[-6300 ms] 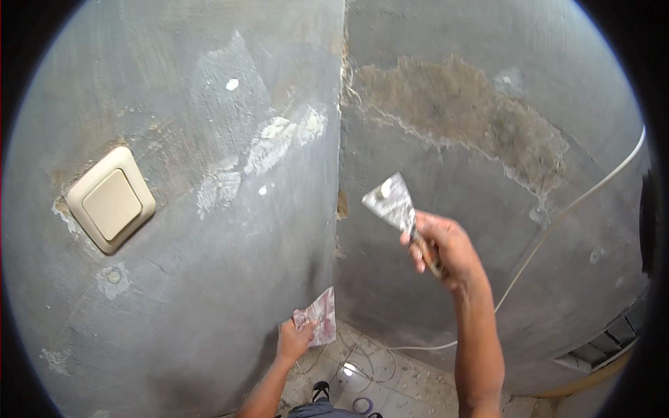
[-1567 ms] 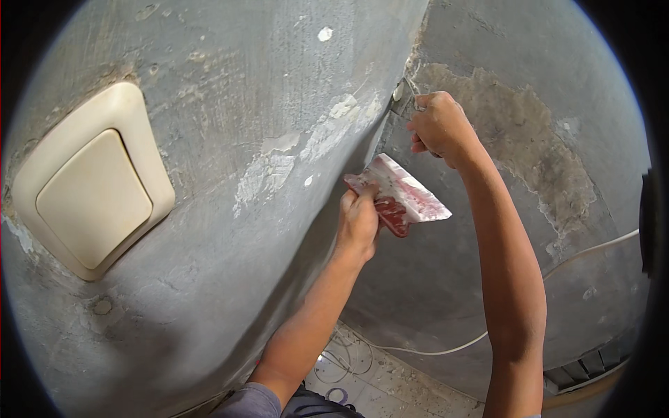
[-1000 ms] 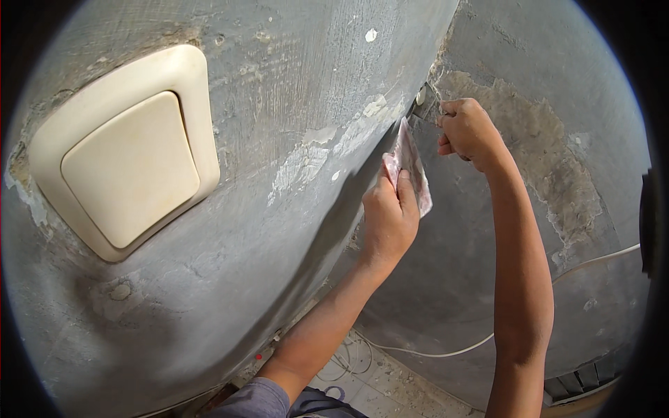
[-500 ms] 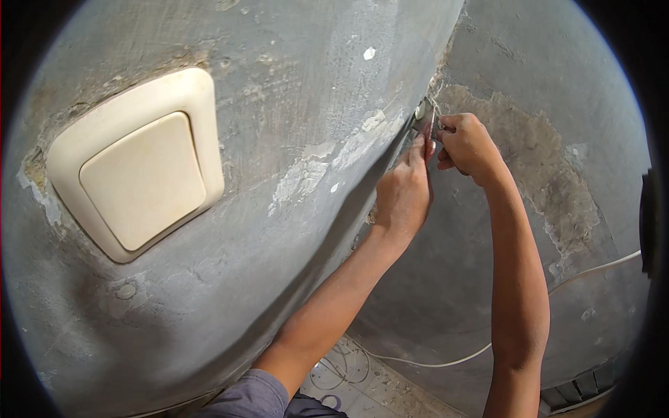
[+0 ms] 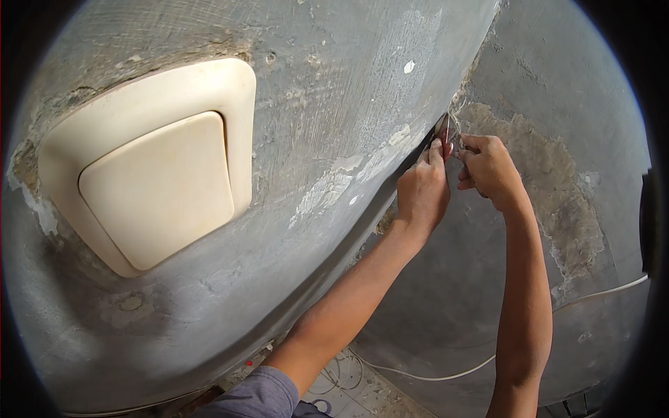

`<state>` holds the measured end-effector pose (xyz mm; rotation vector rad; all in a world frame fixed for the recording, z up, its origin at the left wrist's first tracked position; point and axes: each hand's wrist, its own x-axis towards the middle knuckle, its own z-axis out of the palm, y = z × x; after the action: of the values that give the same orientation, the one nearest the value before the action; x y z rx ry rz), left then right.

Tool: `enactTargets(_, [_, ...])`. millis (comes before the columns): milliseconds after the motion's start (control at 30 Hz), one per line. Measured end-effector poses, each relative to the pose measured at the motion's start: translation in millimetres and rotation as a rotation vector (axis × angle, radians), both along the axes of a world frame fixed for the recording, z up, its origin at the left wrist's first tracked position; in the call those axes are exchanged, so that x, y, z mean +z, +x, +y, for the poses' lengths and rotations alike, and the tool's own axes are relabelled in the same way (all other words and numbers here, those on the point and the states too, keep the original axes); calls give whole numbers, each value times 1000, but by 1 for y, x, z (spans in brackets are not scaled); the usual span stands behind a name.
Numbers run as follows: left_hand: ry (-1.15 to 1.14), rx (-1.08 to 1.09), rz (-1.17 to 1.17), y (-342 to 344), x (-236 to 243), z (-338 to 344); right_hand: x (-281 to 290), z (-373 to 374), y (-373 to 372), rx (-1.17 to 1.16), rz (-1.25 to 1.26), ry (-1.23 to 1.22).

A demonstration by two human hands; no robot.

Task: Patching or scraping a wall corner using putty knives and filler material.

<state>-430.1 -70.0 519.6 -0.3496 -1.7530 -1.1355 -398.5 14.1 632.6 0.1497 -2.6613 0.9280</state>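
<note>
Both my arms reach up to the corner where two grey plastered walls meet. My left hand [image 5: 424, 191] is closed around a small scraper [image 5: 447, 136] with a thin metal blade and a dark reddish handle. Its blade stands nearly edge-on to me, close against the corner. Just right of it, my right hand [image 5: 493, 171] has its thumb and fingers pinched together. Thin strands seem to show at its fingertips, but what it holds is too small to make out. The two hands are a small gap apart.
A large cream wall switch [image 5: 157, 188] juts from the left wall. The right wall has a rough patch of exposed plaster [image 5: 550, 174]. A white cable [image 5: 446, 377] runs low along it, and coiled wire lies on the tiled floor [image 5: 348, 390].
My view has shifted, so the switch looks larger and both hands sit slightly lower and further right. The scraper's blade now appears narrower, turned more edge-on. Both hands remain at the corner.
</note>
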Motion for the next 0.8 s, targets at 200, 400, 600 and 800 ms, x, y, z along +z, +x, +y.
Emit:
enactTargets(200, [-12,9,-23,-4,2,2,7,6,16,-36,-21,-26])
enactTargets(400, [8,16,-46,-4,-2,1,-8,5,20,-8,-30,-118])
enactTargets(600, [2,13,2,-2,-3,3,-16,17,7,34,0,-174])
enactTargets(800, [-73,81,-86,-4,-2,4,-5,13,22,6,57,-164])
